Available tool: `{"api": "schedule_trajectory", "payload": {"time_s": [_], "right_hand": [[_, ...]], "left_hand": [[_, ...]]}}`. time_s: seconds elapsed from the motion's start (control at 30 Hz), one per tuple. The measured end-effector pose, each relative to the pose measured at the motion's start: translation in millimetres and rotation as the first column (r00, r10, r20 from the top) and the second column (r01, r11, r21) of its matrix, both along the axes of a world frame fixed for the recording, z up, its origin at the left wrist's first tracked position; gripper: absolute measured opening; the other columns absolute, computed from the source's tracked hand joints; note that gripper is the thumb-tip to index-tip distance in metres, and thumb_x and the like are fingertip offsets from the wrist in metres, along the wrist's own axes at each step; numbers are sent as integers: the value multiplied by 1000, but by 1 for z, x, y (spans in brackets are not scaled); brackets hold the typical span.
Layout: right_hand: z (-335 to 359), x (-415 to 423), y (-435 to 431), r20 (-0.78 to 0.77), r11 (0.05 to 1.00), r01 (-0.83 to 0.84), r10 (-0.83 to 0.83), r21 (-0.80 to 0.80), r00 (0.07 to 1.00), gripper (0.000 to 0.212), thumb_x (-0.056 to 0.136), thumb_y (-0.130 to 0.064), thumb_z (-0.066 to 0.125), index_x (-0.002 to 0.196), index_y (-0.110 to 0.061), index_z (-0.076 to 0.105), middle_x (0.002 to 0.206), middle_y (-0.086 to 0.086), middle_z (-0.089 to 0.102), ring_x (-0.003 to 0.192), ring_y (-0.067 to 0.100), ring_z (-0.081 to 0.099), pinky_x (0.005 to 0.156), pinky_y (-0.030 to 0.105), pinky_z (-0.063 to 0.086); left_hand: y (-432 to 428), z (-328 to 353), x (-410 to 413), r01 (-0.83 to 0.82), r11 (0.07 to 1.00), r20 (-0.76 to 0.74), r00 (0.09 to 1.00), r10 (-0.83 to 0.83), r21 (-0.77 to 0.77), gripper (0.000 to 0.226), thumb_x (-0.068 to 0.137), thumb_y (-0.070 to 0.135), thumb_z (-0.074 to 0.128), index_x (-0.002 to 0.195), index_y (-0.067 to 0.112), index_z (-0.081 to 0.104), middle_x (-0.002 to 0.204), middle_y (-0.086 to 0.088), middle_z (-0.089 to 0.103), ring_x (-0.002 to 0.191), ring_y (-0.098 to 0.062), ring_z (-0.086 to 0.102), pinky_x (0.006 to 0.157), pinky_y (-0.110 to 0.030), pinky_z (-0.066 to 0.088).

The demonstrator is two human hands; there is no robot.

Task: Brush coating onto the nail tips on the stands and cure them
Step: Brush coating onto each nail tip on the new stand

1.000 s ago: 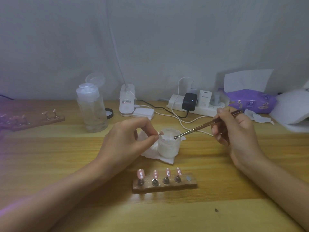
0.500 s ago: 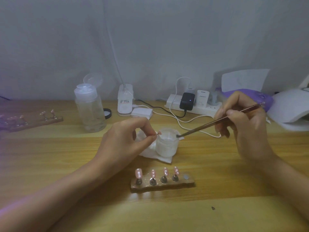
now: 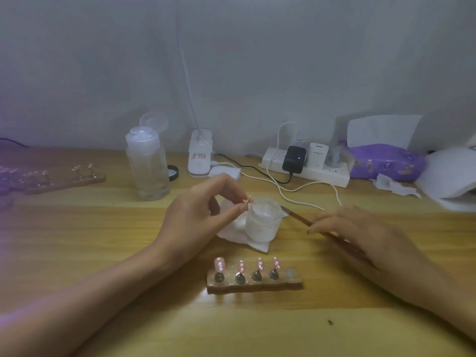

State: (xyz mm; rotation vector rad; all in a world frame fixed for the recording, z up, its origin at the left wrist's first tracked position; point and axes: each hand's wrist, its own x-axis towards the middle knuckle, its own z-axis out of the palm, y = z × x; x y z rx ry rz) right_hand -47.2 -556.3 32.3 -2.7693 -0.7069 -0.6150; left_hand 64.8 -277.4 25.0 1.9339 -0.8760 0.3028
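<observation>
A: Four nail tips (image 3: 244,264) on a stand (image 3: 253,284), near the wooden desk (image 3: 103,253) front, grey wall (image 3: 257,60) behind.
B: Who holds what?
A: The left hand (image 3: 198,217) pinches one tip (image 3: 247,200) beside the jar (image 3: 261,222); the right hand (image 3: 360,233) grips the brush (image 3: 296,216)

Setting: looks like home desk set up as small nail-art workstation.
Evidence, domestic: wood-grain desk (image 3: 103,253) against plain pale wall (image 3: 257,73); white power strip (image 3: 322,173) with black charger (image 3: 294,155) and loose cables at back; purple tissue pack (image 3: 386,162) beside it.
Evidence, nail work: near stand (image 3: 253,283) carrying pink nail tips (image 3: 219,264); far stand (image 3: 64,180) at left in purple glow; clear pump bottle (image 3: 148,168); frosted jar (image 3: 261,220) on tissue.
</observation>
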Motion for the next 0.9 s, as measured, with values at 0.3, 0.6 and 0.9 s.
{"api": "schedule_trajectory", "payload": {"time_s": [0.3,0.6,0.9], "right_hand": [[10,-3,3,-82,1000,-15,16,17,996,27,93,-51,49,112,-38,64,119,-25,58,114,3,54,90,27,44],[37,32,87,-165,770,-7,146,638,976,16,75,-43,74,88,-34,75,86,-13,65,76,10,60,61,24,52],[32,29,92,-172,667,0,193,745,966,15,73,-38,76,81,-25,74,81,-2,67,79,29,58,69,44,51]], "left_hand": [[2,11,-5,113,951,-213,961,-179,-287,31,78,39,76,92,25,53,91,5,78,70,-27,70,50,-23,49],[0,11,-10,277,877,-294,866,-405,-392,30,74,34,79,90,38,54,86,-1,78,57,-12,60,48,-17,43],[0,12,-12,333,862,-277,849,-450,-382,30,77,38,77,95,28,56,88,-2,78,60,-8,61,51,-15,43]]}}
